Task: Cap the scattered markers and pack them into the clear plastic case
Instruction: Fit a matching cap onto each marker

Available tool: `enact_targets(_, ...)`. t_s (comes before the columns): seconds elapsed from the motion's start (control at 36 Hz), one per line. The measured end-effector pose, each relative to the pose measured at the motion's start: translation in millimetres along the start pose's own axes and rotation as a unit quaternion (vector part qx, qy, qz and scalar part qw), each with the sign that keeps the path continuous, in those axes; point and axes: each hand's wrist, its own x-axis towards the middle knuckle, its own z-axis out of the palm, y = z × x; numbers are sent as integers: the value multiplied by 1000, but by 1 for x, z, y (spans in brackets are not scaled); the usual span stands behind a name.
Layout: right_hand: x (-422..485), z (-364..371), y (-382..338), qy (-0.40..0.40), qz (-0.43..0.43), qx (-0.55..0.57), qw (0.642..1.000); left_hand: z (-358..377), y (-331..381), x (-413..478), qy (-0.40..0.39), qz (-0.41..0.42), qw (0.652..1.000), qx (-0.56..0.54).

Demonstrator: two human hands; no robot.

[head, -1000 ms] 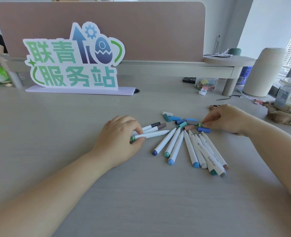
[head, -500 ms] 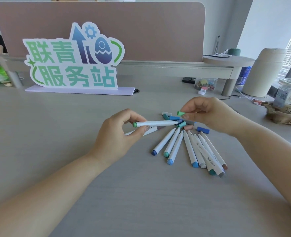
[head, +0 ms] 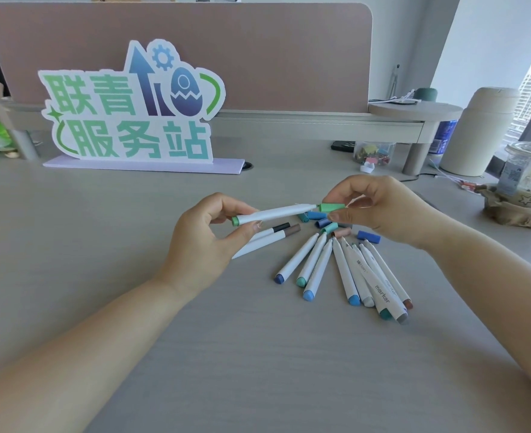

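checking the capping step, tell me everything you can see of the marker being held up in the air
The white-barrelled marker with a green end plug looks like smooth plastic. It is held above the grey desk, nearly level, with its tip end slightly higher and pointing right. The left hand pinches its green end; the right hand holds a green plastic cap at its thin exposed tip, not yet pushed fully on.

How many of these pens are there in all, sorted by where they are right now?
held marker, in the left hand, meeting the green cap in the right hand: 1
dark-capped markers lying by the left hand: 2
fanned markers on the table: 8
Total: 11 markers
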Motion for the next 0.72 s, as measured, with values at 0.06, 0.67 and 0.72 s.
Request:
enact_targets(0.06,1,0,1,2,0,-4,1000,0,0,0,1,0,1000,-1)
enact_targets(0.67,1,12,-5,-7,15,23,1000,0,4,1,6,-3,1000,-27)
enact_targets(0.72,0,14,-5,4,6,20,1000,-1,3,2,14,-2,1000,-18)
